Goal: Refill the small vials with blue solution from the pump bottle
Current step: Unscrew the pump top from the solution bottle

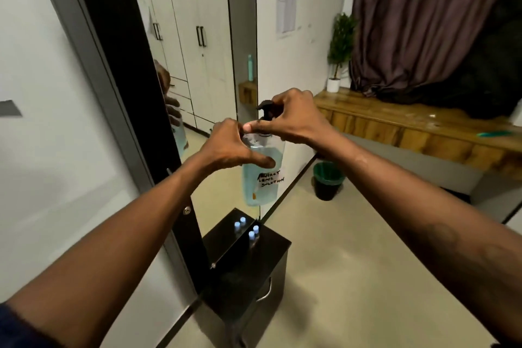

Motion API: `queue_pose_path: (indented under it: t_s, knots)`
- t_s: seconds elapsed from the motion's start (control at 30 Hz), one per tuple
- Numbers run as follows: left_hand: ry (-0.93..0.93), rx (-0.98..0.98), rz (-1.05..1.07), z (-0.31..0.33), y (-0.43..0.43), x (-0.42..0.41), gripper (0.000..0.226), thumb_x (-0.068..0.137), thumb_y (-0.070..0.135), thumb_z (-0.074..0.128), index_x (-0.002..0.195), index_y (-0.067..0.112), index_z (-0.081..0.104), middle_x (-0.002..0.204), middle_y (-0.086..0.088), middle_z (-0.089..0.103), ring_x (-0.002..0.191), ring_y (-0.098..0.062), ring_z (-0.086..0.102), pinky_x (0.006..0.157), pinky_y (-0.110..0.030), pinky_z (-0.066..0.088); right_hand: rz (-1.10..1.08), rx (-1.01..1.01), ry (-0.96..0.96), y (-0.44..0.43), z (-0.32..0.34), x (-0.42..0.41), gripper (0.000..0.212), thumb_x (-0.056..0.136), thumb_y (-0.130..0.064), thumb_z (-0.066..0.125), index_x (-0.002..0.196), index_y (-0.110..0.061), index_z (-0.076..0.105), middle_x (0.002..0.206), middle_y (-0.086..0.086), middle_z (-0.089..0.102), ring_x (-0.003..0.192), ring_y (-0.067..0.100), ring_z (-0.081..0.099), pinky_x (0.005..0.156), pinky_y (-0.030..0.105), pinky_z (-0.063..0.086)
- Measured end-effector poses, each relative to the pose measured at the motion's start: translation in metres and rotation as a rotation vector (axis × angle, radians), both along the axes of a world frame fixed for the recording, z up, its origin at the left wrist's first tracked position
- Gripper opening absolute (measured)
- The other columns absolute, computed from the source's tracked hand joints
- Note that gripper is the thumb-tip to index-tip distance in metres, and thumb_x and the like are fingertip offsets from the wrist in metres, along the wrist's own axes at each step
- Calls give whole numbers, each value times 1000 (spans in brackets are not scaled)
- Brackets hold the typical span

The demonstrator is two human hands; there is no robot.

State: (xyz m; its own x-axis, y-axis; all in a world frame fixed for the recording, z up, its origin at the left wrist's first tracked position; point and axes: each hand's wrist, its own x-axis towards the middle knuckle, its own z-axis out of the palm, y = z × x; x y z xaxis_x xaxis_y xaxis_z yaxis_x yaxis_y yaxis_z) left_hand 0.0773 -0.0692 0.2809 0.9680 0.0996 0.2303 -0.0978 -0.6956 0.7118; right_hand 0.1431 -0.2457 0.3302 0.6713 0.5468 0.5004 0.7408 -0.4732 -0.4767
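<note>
A clear pump bottle (264, 178) partly full of blue solution, with a handwritten label and a black pump head, is held up in the air in front of a mirror. My left hand (231, 144) grips the bottle's shoulder, thumb across its front. My right hand (293, 116) curls round the black pump collar and neck from the right. Two small vials (252, 232) with pale caps stand below on a black cabinet top (271, 243), against the mirror; their reflections show beside them.
A tall mirror (203, 65) stands straight ahead and reflects white wardrobes. A green bin (327, 179) sits on the floor to the right, under a wooden shelf (409, 124) with a potted plant (340, 51). A brown curtain hangs behind.
</note>
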Motion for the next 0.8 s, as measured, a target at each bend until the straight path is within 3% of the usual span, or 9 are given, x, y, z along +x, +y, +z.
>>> queue_pose_path:
  t_s: [0.1, 0.23, 0.3, 0.43, 0.53, 0.57, 0.63, 0.73, 0.8]
  knots:
    - [6, -29, -45, 17, -11, 1, 54, 50, 36, 101, 96, 16, 79, 87, -1, 81, 79, -17, 78, 65, -45, 66, -41, -21, -4, -11, 15, -3, 49, 71, -53, 91, 95, -12, 82, 77, 1, 77, 63, 11, 71, 66, 32, 64]
    - [33, -74, -136, 20, -20, -3, 48, 53, 33, 101, 94, 19, 79, 90, -3, 81, 85, -19, 79, 68, -48, 66, 46, -124, 8, -28, 29, -9, 41, 79, -34, 89, 110, -10, 79, 91, -2, 77, 74, 7, 71, 72, 25, 63]
    - [44, -80, -162, 19, -21, -5, 47, 56, 30, 101, 96, 17, 80, 91, -3, 81, 87, -20, 78, 71, -50, 66, 159, -170, 145, -37, 33, -7, 38, 83, -23, 88, 117, -11, 76, 100, -3, 78, 87, 7, 74, 76, 19, 60]
    - [56, -55, -176, 21, -19, -7, 46, 56, 35, 99, 93, 15, 79, 90, -2, 81, 85, -20, 78, 71, -51, 65, 365, -118, 541, -45, 34, -7, 87, 89, 9, 71, 159, -26, 34, 144, 6, 61, 134, 15, 59, 103, 32, 57]
    - [52, -55, -181, 20, -17, -6, 53, 53, 39, 97, 94, 11, 78, 91, -4, 81, 85, -21, 78, 70, -51, 65, 188, -247, 231, -35, 31, -16, 91, 85, -35, 85, 159, -24, 33, 146, 9, 58, 130, 22, 59, 104, 32, 49]
    - [47, -65, -176, 20, -17, -6, 54, 53, 38, 98, 95, 10, 78, 91, -5, 81, 85, -22, 79, 70, -51, 65, 96, -236, 115, -30, 31, -19, 91, 79, -51, 87, 152, -21, 42, 135, 8, 65, 120, 22, 64, 98, 29, 51]
    - [41, -78, -161, 19, -18, -6, 51, 55, 34, 100, 95, 10, 78, 89, -5, 81, 84, -22, 79, 69, -51, 65, -4, -164, 23, -24, 29, -23, 84, 69, -57, 90, 134, -15, 59, 110, 2, 70, 101, 19, 69, 89, 31, 58]
    - [47, -85, -151, 18, -19, -7, 47, 58, 29, 100, 97, 13, 80, 89, -2, 81, 83, -19, 79, 69, -49, 66, 98, -69, 245, -24, 29, -15, 72, 74, -20, 94, 137, -15, 58, 109, 2, 74, 101, 17, 74, 96, 40, 62]
    - [47, -85, -155, 18, -18, -7, 46, 59, 29, 100, 98, 14, 80, 90, -1, 81, 84, -18, 79, 69, -49, 66, 244, 35, 524, -27, 32, -12, 94, 79, 8, 84, 155, -22, 37, 123, 12, 70, 114, 22, 72, 96, 43, 63]
